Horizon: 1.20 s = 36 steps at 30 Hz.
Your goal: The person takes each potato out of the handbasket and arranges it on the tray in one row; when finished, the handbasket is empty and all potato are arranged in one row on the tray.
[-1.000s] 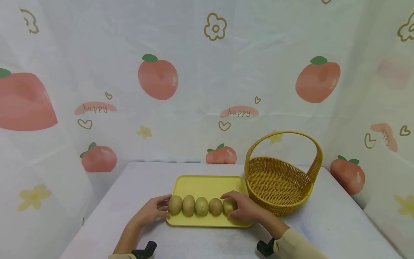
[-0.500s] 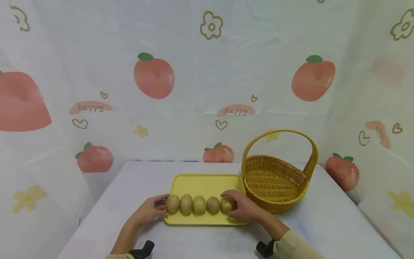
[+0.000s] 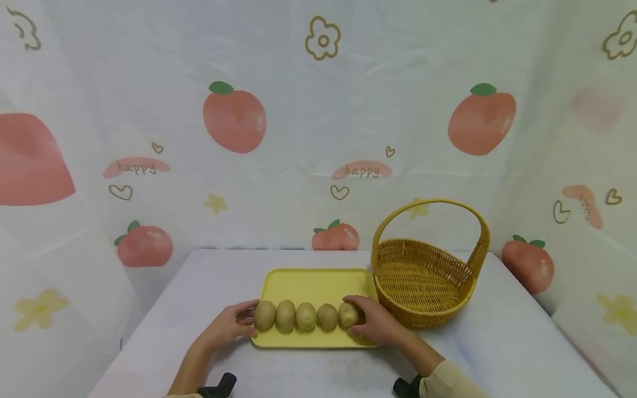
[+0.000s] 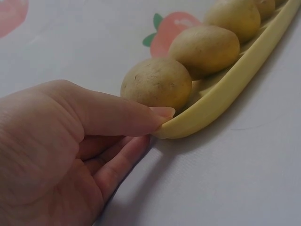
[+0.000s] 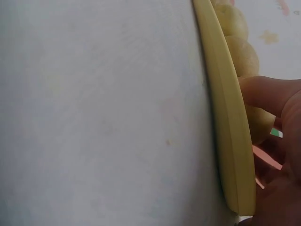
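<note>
A row of several potatoes [image 3: 306, 317] lies across the front part of a yellow tray [image 3: 318, 283]. At the tray's left end, my left hand [image 3: 226, 326] pinches the rim, with the thumb [image 4: 127, 117] on top and the other fingers beneath, close to the leftmost potato [image 4: 157, 84]. My right hand [image 3: 375, 321] holds the rightmost potato [image 3: 348, 314] between thumb and fingers, over the tray's right side. In the right wrist view, that potato [image 5: 258, 123] is partly hidden behind the thumb and the tray's wall [image 5: 230, 127].
A woven basket [image 3: 423, 284] with a tall arched handle stands on the white table [image 3: 219, 276], close to the tray's right end. A fruit-printed cloth [image 3: 293, 110] hangs behind the table and along its sides.
The head view has shifted slightly, so the scene sits a little further left. Both hands keep their places at the tray's rim and the rightmost potato.
</note>
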{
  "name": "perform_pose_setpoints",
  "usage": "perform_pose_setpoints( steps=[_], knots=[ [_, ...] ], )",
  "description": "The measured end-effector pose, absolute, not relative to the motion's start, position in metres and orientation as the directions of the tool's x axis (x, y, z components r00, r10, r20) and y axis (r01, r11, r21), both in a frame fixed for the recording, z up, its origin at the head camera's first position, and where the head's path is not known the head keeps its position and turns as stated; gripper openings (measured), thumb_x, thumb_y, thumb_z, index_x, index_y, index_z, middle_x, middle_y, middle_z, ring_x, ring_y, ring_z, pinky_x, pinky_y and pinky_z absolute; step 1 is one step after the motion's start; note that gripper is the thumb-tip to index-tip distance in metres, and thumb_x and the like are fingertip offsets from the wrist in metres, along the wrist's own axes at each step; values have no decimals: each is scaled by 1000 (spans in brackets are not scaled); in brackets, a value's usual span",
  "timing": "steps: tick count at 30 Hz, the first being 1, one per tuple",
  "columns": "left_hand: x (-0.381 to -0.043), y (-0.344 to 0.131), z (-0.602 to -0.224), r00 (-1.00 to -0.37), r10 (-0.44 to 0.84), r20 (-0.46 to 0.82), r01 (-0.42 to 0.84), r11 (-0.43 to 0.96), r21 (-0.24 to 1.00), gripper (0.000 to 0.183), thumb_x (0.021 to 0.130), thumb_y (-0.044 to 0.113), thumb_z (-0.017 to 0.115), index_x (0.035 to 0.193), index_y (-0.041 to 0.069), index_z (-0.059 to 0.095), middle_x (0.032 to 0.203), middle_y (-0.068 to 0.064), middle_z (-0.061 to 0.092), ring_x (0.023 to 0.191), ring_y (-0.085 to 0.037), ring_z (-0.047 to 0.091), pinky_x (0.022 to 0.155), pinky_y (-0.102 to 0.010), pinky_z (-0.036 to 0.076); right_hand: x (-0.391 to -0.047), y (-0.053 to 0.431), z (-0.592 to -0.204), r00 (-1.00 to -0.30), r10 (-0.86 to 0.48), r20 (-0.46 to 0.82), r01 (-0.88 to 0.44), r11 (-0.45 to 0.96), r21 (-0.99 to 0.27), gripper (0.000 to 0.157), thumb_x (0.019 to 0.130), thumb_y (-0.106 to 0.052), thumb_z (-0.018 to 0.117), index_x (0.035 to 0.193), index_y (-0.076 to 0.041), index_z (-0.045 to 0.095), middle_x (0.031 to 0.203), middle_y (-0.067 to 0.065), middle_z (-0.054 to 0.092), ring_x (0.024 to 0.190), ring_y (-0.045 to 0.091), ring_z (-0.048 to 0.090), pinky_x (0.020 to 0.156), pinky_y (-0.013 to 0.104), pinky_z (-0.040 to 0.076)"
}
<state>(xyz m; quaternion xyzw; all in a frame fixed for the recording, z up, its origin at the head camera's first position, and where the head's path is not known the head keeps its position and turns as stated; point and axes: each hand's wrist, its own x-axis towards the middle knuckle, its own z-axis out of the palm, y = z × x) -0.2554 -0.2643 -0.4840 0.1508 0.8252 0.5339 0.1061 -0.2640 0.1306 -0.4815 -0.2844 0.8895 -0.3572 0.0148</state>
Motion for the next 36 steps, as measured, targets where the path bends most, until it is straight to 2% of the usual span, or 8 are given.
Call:
perform_pose_setpoints(
  steps=[7,14,19,25,27,31,36],
  knots=[
    [-250,-264,-483,-928,373,-18,134,379,916,74,75,-1,75,139,-14,40,131,-31,52,114,-42,57,97,-44,49,-255,132,-479,-843,-514,160,-482,587,-651,66,78,-20,81,136,-7,53,127,8,56,115,30,52,95,51,44],
    [-252,-266,-482,-929,369,-33,127,400,908,75,76,2,76,140,-12,40,137,-31,48,116,-42,56,98,-43,49,-257,132,-477,-825,-539,170,-502,561,-658,71,77,-18,82,139,-5,49,135,11,52,123,31,48,101,53,40],
    [-253,-267,-481,-931,362,-45,115,406,906,76,76,3,76,141,-12,40,136,-31,48,116,-41,56,97,-43,49,-256,134,-471,-820,-548,165,-505,557,-660,72,79,-17,80,141,-2,45,138,14,50,122,30,49,101,51,42],
    [-253,-268,-483,-930,367,-34,125,400,908,75,76,2,76,139,-13,40,137,-32,46,116,-42,56,97,-41,50,-236,143,-463,-812,-559,169,-509,535,-674,71,82,-18,77,142,-2,42,141,15,45,131,34,41,104,56,38],
    [-252,-269,-483,-934,357,-30,125,403,907,75,75,3,77,139,-13,42,137,-32,47,116,-41,56,96,-38,50,-226,149,-459,-810,-560,177,-513,529,-676,70,83,-18,76,142,-3,41,142,14,44,131,33,40,103,54,40],
    [-248,-273,-480,-940,341,1,149,408,901,72,77,6,77,139,-11,44,135,-29,50,115,-40,58,94,-36,51,-207,169,-450,-811,-548,204,-519,513,-684,64,88,-22,73,142,-7,44,141,12,47,123,32,49,94,45,50],
    [-244,-276,-474,-966,255,33,160,496,854,65,81,12,75,139,-3,49,128,-23,58,114,-37,58,95,-44,50,-190,205,-442,-793,-539,284,-561,466,-684,45,91,-19,69,131,-6,55,126,14,60,107,23,60,81,35,56]
  ],
)
